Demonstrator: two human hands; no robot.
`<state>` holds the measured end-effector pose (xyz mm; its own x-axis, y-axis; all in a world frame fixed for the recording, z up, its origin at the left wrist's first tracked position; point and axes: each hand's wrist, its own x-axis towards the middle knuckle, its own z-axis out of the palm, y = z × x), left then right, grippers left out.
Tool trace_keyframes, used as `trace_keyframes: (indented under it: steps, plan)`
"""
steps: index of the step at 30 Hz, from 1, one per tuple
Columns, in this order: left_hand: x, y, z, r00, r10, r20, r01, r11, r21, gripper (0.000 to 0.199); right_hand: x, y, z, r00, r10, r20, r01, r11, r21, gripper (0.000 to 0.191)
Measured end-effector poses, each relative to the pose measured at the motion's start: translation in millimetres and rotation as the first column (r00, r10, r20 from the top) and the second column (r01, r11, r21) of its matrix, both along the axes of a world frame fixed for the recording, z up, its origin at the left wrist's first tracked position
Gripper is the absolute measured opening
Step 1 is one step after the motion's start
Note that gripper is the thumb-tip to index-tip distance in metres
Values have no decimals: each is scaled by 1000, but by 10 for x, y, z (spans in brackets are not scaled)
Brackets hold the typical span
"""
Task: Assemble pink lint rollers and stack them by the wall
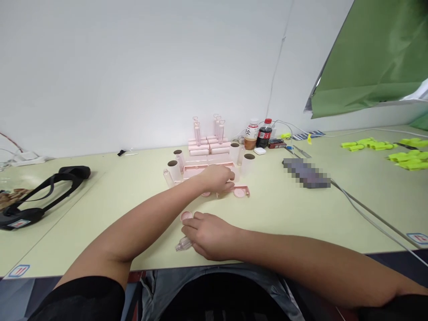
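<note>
My left hand point(219, 178) reaches across to the middle of the table, fingers curled over pink plastic parts. Whether anything is pinched in them is hidden. Just below its fingertips lies a pink bracket point(245, 191) with round discs; behind it is a shallow pink tray point(194, 171). Nearer to me, my right hand point(212, 234) is closed around a small clear plastic bottle point(183, 244), whose narrow tip sticks out to the left. A round pink cap point(186, 216) touches its fingertips. My left forearm passes above and to the left of it.
Cardboard-lined tubes point(173, 168) and clear tubes point(167, 178) flank the tray. Behind stand pink boxes point(199, 152) and heart-topped wands point(221, 131). Two drink bottles point(265, 133), a blurred phone-like object point(306, 173) with a cable, yellow-green pieces point(369, 143) and a black headset point(45, 196) lie around.
</note>
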<state>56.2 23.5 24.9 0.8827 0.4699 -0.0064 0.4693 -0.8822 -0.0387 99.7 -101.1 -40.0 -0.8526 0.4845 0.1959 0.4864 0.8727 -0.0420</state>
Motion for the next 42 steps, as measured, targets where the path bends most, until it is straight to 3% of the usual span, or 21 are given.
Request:
trace_keyframes:
  steps: [6, 10, 17, 24, 32, 42]
  plan:
    - [-37, -8, -15, 1000, -8, 14, 8, 1000, -22, 26, 266, -168, 30, 995, -84, 55, 87, 995, -58, 23]
    - [-6, 13, -62, 999, -44, -15, 44, 999, 7, 27, 583, -280, 55, 966, -250, 60, 253, 966, -45, 29]
    - [75, 61, -100, 991, -42, -130, 44, 999, 8, 26, 854, -92, 67, 905, -404, 135, 410, 912, -19, 36]
    - [63, 79, -112, 991, -27, -128, 21, 999, -45, 23, 837, 37, 58, 889, -439, 133, 450, 890, -71, 41]
    - [84, 8, -134, 985, 17, -171, -4, 997, 75, 21, 922, 135, 99, 919, -381, 97, 392, 910, -135, 32]
    - [91, 38, -165, 979, 106, -173, -84, 988, 133, 17, 971, 229, 156, 938, -343, 48, 345, 919, -189, 28]
